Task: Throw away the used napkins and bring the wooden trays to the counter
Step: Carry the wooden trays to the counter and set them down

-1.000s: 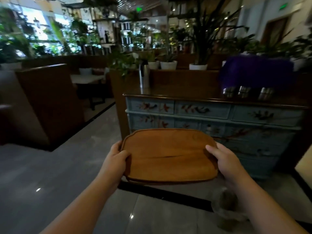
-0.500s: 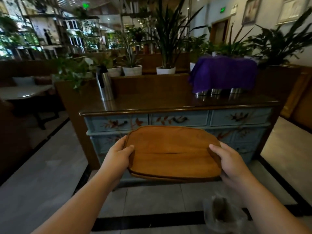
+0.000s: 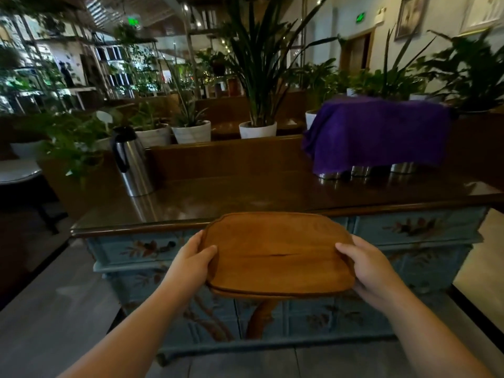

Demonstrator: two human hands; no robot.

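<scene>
I hold stacked wooden trays (image 3: 278, 253) level in front of me, just before the front edge of the counter (image 3: 245, 197). Two tray edges show at the near rim. My left hand (image 3: 191, 261) grips the left end, thumb on top. At the right end my right hand (image 3: 366, 264) grips the same way. The counter has a dark glossy wooden top over pale blue painted drawers. No napkins are in view.
A steel thermos jug (image 3: 131, 162) stands at the counter's left rear. A purple cloth (image 3: 379, 135) covers metal containers at the right rear. Potted plants (image 3: 257, 128) line the ledge behind. A white table (image 3: 16, 170) is at far left. Grey floor lies on both sides.
I have walked closer to the counter; it now fills the view, and the trays' far edge has risen to the countertop's front edge. Both hands keep their grip.
</scene>
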